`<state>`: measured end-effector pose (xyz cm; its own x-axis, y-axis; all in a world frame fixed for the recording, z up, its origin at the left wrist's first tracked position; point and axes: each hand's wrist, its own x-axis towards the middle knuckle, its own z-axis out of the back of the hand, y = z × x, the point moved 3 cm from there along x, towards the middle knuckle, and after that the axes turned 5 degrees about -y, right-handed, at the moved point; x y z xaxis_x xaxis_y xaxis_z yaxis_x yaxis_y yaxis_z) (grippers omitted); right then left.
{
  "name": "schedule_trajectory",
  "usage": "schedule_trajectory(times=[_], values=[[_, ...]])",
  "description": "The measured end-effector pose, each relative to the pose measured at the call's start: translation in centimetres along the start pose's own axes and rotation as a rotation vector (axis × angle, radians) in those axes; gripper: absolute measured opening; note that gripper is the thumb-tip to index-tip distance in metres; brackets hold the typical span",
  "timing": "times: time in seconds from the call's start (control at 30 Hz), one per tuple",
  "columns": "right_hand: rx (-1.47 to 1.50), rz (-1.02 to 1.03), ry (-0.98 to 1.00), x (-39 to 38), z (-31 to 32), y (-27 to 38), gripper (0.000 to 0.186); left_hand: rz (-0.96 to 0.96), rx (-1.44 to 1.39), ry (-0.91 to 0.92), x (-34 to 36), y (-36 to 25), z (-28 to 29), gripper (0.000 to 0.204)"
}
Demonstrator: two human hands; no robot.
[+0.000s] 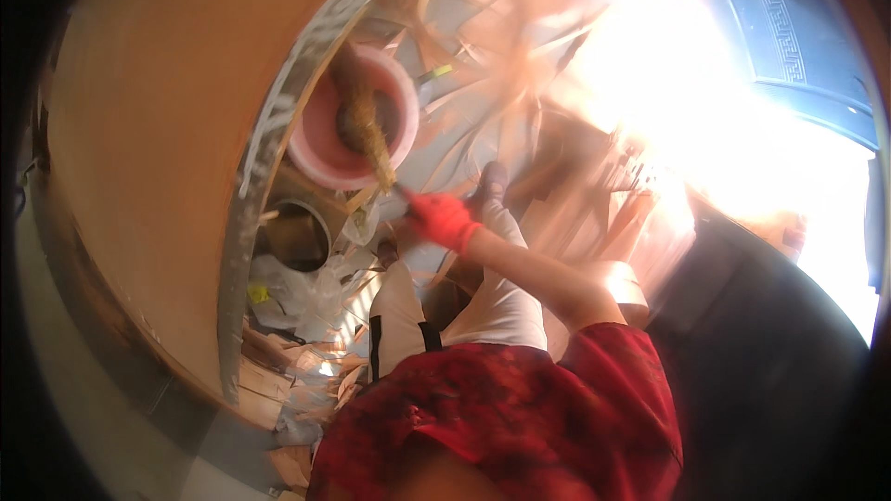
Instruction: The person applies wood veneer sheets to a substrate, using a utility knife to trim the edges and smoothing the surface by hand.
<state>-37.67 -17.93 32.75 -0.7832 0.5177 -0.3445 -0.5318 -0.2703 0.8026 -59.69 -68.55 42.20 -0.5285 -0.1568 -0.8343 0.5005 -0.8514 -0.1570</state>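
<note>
My right hand [444, 221], in a red glove, is closed round the dark handle end of a long, yellow-brown, bristly brush [371, 134]. The brush reaches away from the hand, across the near rim of a pink bucket [408, 97] and over its inside. Blur hides whether its far end touches anything. A darker round patch shows in the bucket beneath the brush. My left hand is out of view.
A large tan panel [176, 130] with a pale edge stands at left, partly over the bucket. Below are a dark round container [295, 237] and clear plastic bags [302, 297]. Strips and scraps [464, 0] litter the floor. Stacked boards [603, 195] lie right, beside strong glare.
</note>
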Motion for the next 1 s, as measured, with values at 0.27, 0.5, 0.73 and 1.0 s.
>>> schedule_trajectory(times=[0.27, 0.5, 0.73, 1.0], values=[[-0.06, -0.574, -0.542, 1.4, 13.2, -36.2, 0.056, -0.122, 0.175, 0.166, -3.1, -14.1, -19.0, 0.017], [-0.211, -0.685, -0.563, 10.1, 15.5, -57.9, 0.068, -0.044, 0.281, 0.174, 3.5, -16.4, -28.8, 0.016], [-0.53, -0.66, -0.675, 21.1, 15.3, -77.3, 0.086, 0.058, 0.344, 0.151, 13.8, -16.5, -34.5, 0.016], [-0.391, -0.733, -0.484, 22.7, 14.5, -71.1, 0.035, 0.125, 0.338, 0.09, 11.4, -16.4, -31.6, 0.015]])
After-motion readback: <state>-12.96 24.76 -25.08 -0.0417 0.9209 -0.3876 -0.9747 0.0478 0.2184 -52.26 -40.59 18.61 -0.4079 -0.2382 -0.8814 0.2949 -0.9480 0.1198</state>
